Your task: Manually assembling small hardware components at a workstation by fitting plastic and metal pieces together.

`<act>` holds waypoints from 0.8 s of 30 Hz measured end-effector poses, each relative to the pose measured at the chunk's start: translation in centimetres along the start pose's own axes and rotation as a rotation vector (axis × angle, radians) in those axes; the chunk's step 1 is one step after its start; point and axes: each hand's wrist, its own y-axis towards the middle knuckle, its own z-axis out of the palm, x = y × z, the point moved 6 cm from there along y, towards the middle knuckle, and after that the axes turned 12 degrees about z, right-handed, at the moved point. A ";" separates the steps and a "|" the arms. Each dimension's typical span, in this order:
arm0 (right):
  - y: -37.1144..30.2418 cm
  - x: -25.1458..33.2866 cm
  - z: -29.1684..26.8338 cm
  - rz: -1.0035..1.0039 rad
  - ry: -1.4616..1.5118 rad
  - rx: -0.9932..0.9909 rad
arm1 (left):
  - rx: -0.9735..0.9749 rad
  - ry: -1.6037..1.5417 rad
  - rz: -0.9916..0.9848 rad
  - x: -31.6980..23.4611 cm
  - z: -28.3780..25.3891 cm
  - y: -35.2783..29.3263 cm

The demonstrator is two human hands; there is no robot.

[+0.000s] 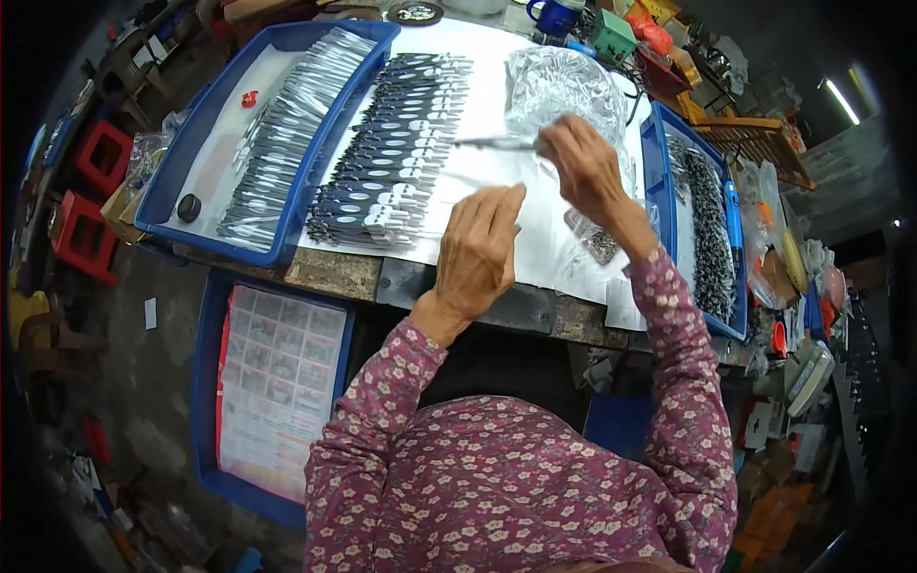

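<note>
My right hand [585, 167], raised over the white paper [544, 215], pinches one end of a slim grey metal piece [497, 143]. The piece points left toward rows of flat metal pieces with black parts and white ovals [392, 143], stacked in overlapping lines. My left hand [478, 244] is near the front edge of the table, just right of those rows. Its fingers are bent and pressed together, and what they may hold is hidden. Beyond my right hand lies a clear plastic bag [559, 86] of shiny pieces. A small bag of tiny parts [597, 244] rests below my right wrist.
A blue tray [287, 253] of slim silver pieces [296, 134] stands on the left, with a black round cap [189, 207] inside. Another blue tray [654, 158] at right holds dark small parts [709, 234]. A lower blue tray [205, 382] holds printed sheets. Red stools [86, 239] stand far left.
</note>
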 end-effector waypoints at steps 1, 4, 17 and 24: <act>1.0 -0.5 0.9 0.011 0.002 -0.011 | 0.016 -0.002 0.000 0.4 0.4 -1.0; 4.0 -2.5 3.6 0.053 -0.002 -0.026 | 0.174 -0.071 -0.126 1.3 1.6 -2.9; 10.2 -3.1 14.6 0.157 -0.145 0.176 | 0.291 -0.118 -0.152 1.8 2.4 -4.3; 10.3 -2.9 15.5 0.155 -0.136 0.264 | 0.302 -0.127 -0.174 2.0 2.5 -4.4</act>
